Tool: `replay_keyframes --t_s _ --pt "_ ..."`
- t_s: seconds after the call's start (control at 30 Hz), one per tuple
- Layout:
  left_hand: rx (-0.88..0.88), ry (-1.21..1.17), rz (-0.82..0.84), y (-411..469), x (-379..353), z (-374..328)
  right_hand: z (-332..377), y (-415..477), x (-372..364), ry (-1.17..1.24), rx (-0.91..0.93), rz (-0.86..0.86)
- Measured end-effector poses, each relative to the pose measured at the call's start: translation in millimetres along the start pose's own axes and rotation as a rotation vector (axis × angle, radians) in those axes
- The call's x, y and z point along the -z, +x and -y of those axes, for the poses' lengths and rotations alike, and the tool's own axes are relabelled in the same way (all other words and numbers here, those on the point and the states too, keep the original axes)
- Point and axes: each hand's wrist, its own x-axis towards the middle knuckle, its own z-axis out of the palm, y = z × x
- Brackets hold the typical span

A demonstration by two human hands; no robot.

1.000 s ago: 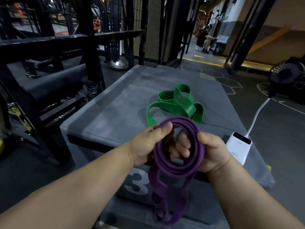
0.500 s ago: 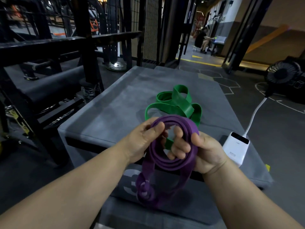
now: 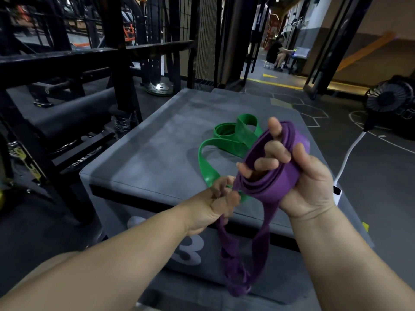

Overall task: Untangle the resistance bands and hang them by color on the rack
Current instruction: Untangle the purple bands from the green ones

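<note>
A purple resistance band is coiled in several loops in front of me. My right hand grips the coil, fingers hooked through its middle. My left hand holds a strand of the same band lower down, and a twisted loop hangs from there to below the box edge. A green resistance band lies folded and tangled on the grey plyo box, just beyond my hands. It is untouched.
A black steel rack with a padded roller stands to the left. A white power bank with a cable sits at the box's right edge. A black floor fan stands far right. A person sits far back in the corridor.
My left hand slid down from the top of the coil to a lower strand. My right hand rose and moved right with the coil. The hanging loop swung.
</note>
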Motion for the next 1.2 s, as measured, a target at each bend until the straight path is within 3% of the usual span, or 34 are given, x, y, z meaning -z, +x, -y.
replay_keyframes --t_s 0.13,0.27,0.33,0.5,0.57,0.63,0.73,0.83,0.93,1.03,1.2 --pt "0.106 0.284 -0.036 1.7 5.0 3.7 17.4 -2.3 -1.3 0.034 0.091 0.025" --pt "0.15 0.627 -0.063 2.0 2.6 10.0 39.2 -6.5 -3.6 -0.022 0.256 -0.071" --pt "0.173 0.586 -0.134 4.2 4.1 14.3 48.0 -9.2 -4.7 -0.053 0.307 -0.136" --pt "0.258 -0.039 -0.214 4.9 7.2 5.6 34.5 -9.9 0.3 -0.444 0.379 -0.331" --pt "0.274 -0.168 -0.24 5.2 10.4 2.7 28.6 -6.9 -0.8 -0.522 0.435 -0.429" --pt "0.285 -0.115 -0.197 4.5 12.8 1.2 27.0 -4.4 -3.4 -0.489 0.477 -0.507" --pt "0.295 0.176 -0.118 1.4 11.6 2.8 29.9 -3.3 -7.1 -0.436 0.557 -0.581" --pt "0.256 0.273 -0.158 0.8 10.8 4.3 35.2 -5.1 -6.5 -0.505 0.621 -0.625" --pt "0.192 0.223 -0.165 -1.4 10.8 -2.5 31.0 -3.7 -5.4 -0.718 0.593 -0.702" --pt "0.172 0.138 -0.071 -6.2 5.1 -13.2 16.3 -3.1 3.7 -0.966 0.47 -0.728" --pt "0.173 -0.086 -0.014 -10.1 -3.9 -28.2 -11.3 -8.7 18.5 -1.495 0.165 -0.598"
